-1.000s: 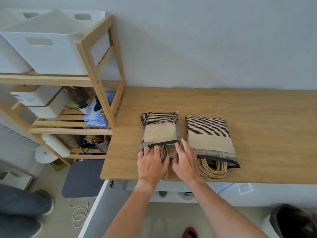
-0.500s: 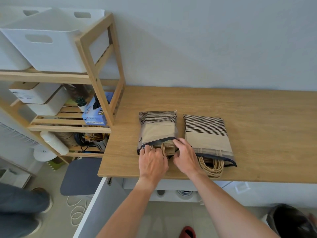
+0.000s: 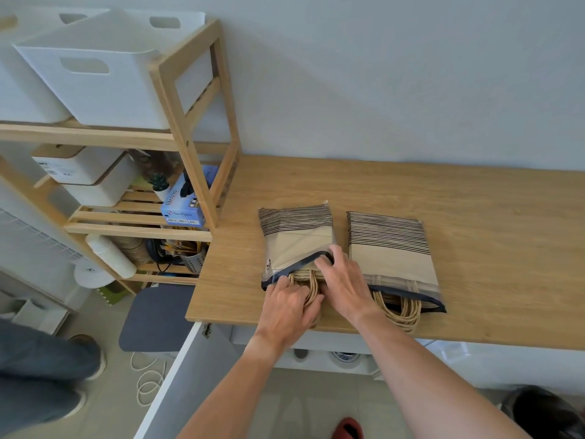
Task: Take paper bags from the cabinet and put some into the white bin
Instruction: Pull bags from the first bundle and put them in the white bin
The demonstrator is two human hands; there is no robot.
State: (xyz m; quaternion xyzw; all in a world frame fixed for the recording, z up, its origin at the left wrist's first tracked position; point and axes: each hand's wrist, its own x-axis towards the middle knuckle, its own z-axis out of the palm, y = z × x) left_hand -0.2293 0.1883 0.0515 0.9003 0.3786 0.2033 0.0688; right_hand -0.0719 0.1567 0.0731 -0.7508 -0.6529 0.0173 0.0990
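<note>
Two clear plastic packs of tan, black-striped paper bags lie side by side on the wooden counter (image 3: 411, 191). The left pack (image 3: 296, 239) has its mouth facing me. My left hand (image 3: 289, 307) grips the rope handles sticking out of it. My right hand (image 3: 343, 282) pinches the dark rim of that pack's opening and lifts it. The right pack (image 3: 391, 251) lies untouched, rope handles spilling from its near end. A white bin (image 3: 95, 87) with cut-out handles stands on the top shelf at the left.
A wooden shelf unit (image 3: 186, 144) stands left of the counter, holding white boxes, a blue glove box (image 3: 185, 202) and a metal utensil holder. An open white cabinet door (image 3: 177, 372) juts out below the counter. Another person's legs (image 3: 41, 365) stand at far left.
My left hand has closed over the rope handles at the left pack's mouth. My right hand has shifted up to the pack's dark rim and raised it.
</note>
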